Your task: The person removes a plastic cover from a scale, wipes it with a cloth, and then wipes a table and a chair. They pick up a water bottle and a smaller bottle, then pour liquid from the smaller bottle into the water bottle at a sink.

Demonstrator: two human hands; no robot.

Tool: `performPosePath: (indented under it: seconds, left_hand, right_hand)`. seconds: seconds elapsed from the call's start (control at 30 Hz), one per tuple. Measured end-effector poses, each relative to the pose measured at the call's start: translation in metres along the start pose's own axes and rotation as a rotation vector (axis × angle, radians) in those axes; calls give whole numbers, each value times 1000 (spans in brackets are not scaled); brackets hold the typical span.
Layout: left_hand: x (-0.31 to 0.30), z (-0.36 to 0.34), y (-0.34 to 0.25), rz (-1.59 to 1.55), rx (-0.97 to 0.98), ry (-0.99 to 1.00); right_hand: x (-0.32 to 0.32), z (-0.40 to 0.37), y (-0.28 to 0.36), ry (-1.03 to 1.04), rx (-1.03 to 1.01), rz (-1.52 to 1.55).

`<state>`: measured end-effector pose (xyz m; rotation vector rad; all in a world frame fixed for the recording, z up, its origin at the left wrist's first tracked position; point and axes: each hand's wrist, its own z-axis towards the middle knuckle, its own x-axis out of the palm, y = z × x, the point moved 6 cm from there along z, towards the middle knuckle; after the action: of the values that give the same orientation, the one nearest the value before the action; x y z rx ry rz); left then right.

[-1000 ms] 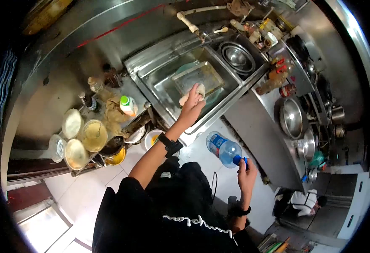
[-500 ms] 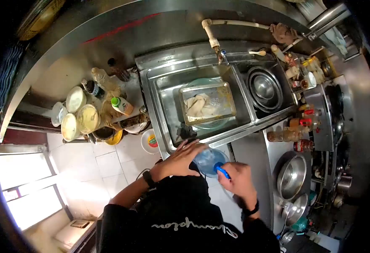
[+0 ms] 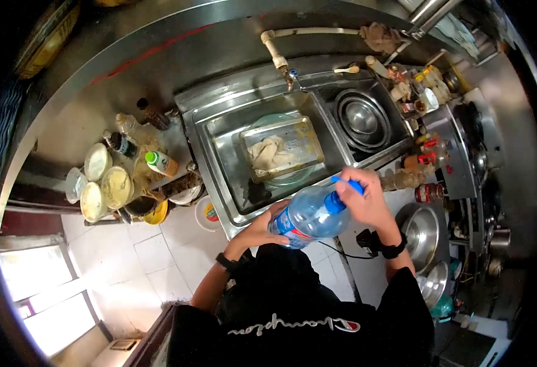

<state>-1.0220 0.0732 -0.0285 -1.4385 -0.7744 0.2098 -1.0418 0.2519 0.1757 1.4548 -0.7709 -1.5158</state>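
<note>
A large clear blue bottle (image 3: 317,214) with a blue handled cap (image 3: 337,199) is tilted in front of the sink's near edge. My left hand (image 3: 265,229) wraps round its lower part, by the blue and red label. The fingers of my right hand (image 3: 364,199) are closed on the blue cap. Beyond the bottle, a rectangular metal tray (image 3: 308,144) with a pale cloth (image 3: 268,153) on it rests over a greenish basin in the sink (image 3: 219,134).
Stacked metal bowls (image 3: 363,119) fill the right basin under a tap (image 3: 287,76). Tubs and bottles crowd the left shelf, among them a green-capped bottle (image 3: 161,163). Sauce bottles, a large steel basin (image 3: 418,235) and more cookware are at the right.
Both hands have raised the bottle and tipped it to the right, so its label now shows. The camera view has shifted, with the sink appearing further left.
</note>
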Motion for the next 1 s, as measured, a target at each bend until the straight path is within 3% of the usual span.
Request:
performPosePath:
  seconds: [0.07,0.13,0.17,0.3,0.43,0.53,0.57,0.67,0.73,0.8,0.83,0.93,1.0]
  left_hand:
    - [-6,-13,-11,-104,103,-29]
    - [-6,-27,-16,-533,190,-188]
    - [-11,-35,-22,-466,180,-290]
    - [-8,-52,-56,-685,282,-299]
    - [-19,-68,-51,-590,172,-481]
    - [-28,-75,-86,-266,387,-513]
    - [-26,-80,-99,-217,407,-521]
    - [-22,-93,-110,369,634,-584]
    - [-25,-96,-119,571,887,-585]
    - [-25,-110,-134,784,1037,-603]
    - [-27,-115,-139,820,1063,-616]
    - [-45,-118,-129,549,891,-608]
    - [-44,-121,-124,166,581,-648]
  right_hand:
    - [-13,-2,-6,-195,98,132]
    - [-22,-9,-22,-317,342,357]
    - [-18,-11,-15,-392,387,464]
    - [-8,-21,-19,-609,442,615]
    - [9,-23,-29,-526,353,685]
    - [20,-30,-28,-549,443,451]
    - [25,-33,-36,-504,476,541]
    - [50,-32,-59,-696,518,735]
    - [51,-24,-35,-675,341,555]
    - [57,-16,-10,-649,294,476]
    - [56,-15,-25,-542,294,367]
    - [65,-9,-34,-569,243,456]
    - [69,-3,-17,-629,180,415]
